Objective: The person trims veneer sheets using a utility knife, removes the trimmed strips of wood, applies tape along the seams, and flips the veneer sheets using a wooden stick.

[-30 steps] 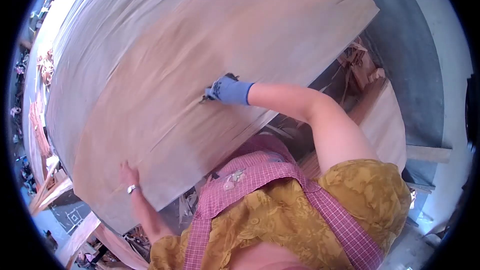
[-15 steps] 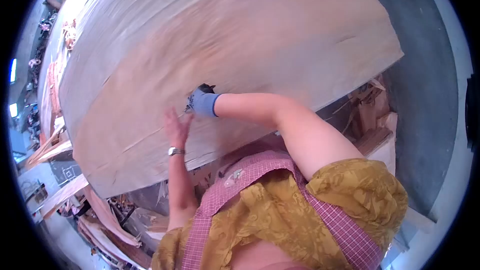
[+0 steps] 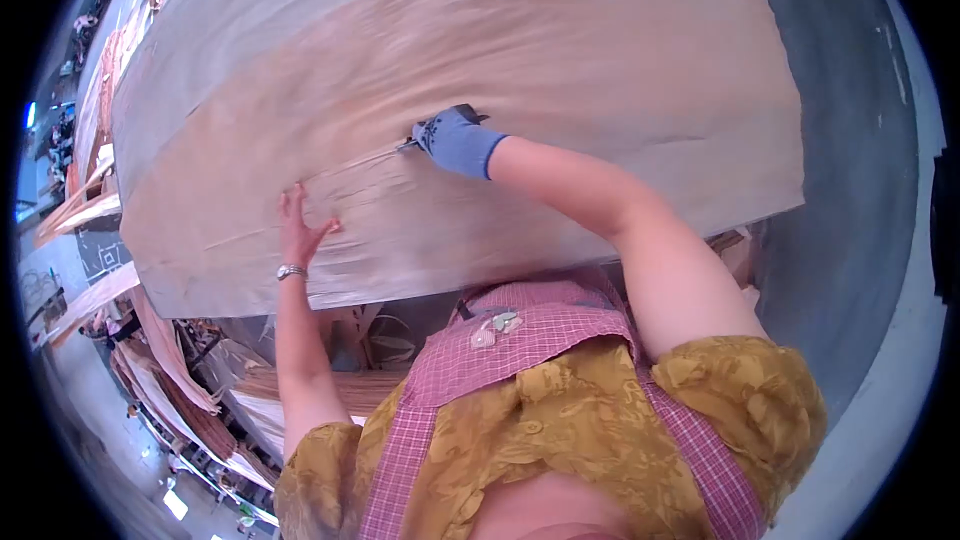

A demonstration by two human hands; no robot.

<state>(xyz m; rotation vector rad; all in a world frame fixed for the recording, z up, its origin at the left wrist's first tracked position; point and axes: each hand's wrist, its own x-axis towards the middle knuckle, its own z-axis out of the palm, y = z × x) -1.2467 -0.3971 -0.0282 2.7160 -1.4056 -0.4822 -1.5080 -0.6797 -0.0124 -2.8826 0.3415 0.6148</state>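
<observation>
A broad, pale wood veneer sheet (image 3: 560, 90) spreads before me, its surface wrinkled. My left hand (image 3: 304, 228), bare with a watch at the wrist, rests on the sheet with fingers spread. Up and to the right, my right hand (image 3: 455, 143) wears a blue-grey glove and is closed around a knife (image 3: 407, 144). Its thin metal end points left toward my left hand, close to or touching the veneer; the dark handle is mostly hidden in the glove. Between the hands runs a long slit or crease (image 3: 360, 163) in the sheet.
Torn veneer strips (image 3: 170, 335) lie in heaps at the lower left. More veneer scraps (image 3: 365, 335) show under the sheet's near edge. Along the right runs a grey surface (image 3: 840, 190), beside the sheet's ragged edge.
My right hand has moved up and right with the knife. My left hand has shifted left and is farther from it, fingers spread on the sheet. The camera view has shifted too.
</observation>
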